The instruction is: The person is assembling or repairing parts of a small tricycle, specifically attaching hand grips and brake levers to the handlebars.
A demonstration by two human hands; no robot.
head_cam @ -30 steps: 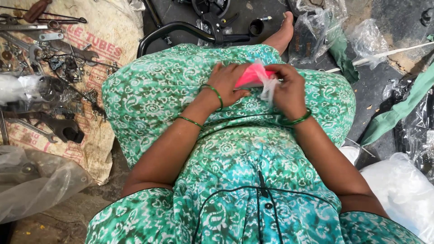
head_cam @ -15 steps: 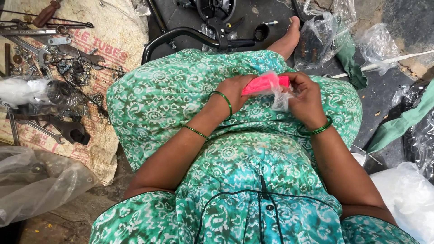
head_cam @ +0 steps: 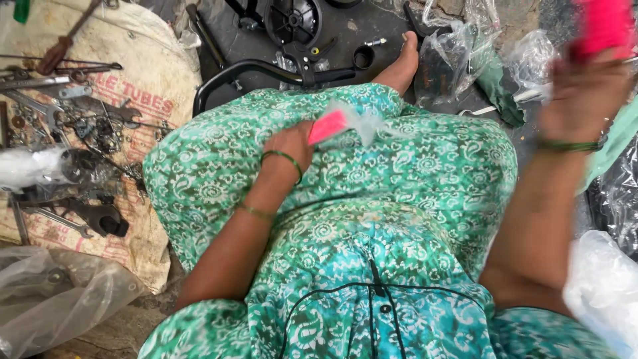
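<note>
Printed cream sack (head_cam: 143,100) lies flat at left, red lettering, tools on it. Crumpled clear plastic bags (head_cam: 458,53) at top right; another clear bag (head_cam: 53,299) at bottom left. Left hand (head_cam: 289,147) rests on the green-patterned lap, fingers closed on a pink piece in a clear wrapper (head_cam: 339,123). Right hand (head_cam: 585,83), raised and blurred at the upper right, grips a second pink piece (head_cam: 605,26), well apart from the first.

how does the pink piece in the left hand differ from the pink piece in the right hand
The pink piece in the left hand rests low on the lap, sharp, with clear plastic wrap beside it. The pink piece in the right hand is raised at the frame's top corner, blurred, no wrap visible. Both are bright pink.
</note>
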